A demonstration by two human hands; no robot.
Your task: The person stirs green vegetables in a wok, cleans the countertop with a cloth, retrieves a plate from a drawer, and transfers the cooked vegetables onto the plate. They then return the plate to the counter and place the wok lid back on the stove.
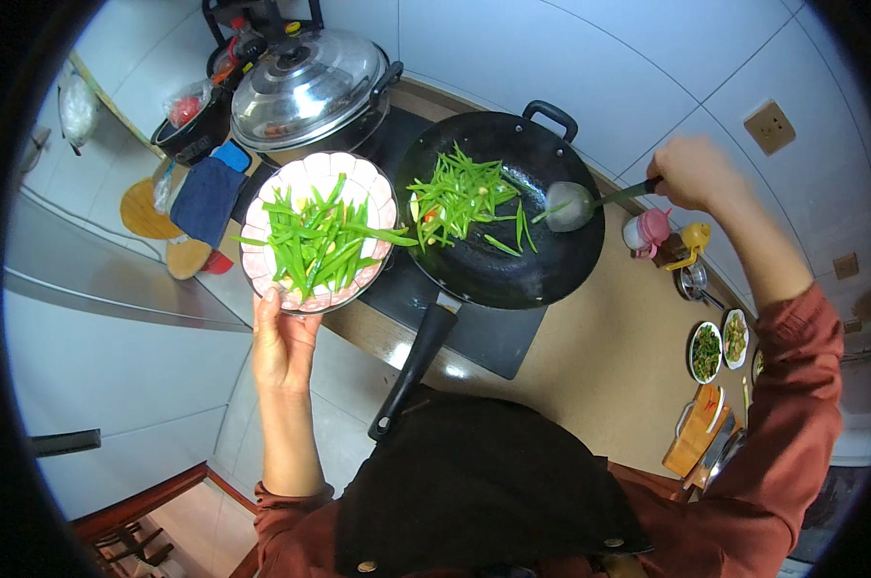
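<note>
My left hand (287,343) holds a white and pink scalloped plate (260,271) by its near rim, left of the wok. Sliced green peppers or beans (320,246) lie on the plate, a few reaching past its right rim. In the black wok (508,278) more green slices (461,195) are heaped on the left side, with small pale and orange-red bits among them. My right hand (696,173), slightly blurred, is closed on the dark handle of a metal spatula (570,206). The spatula's blade rests in the wok's right part, with a green slice against it.
A lidded steel pot (309,90) stands behind the plate. The wok's long handle (414,372) points toward me over the counter edge. At right are a pink-lidded jar (646,231), a yellow-topped container (694,237), dishes of food (706,352) and a wooden board (696,430).
</note>
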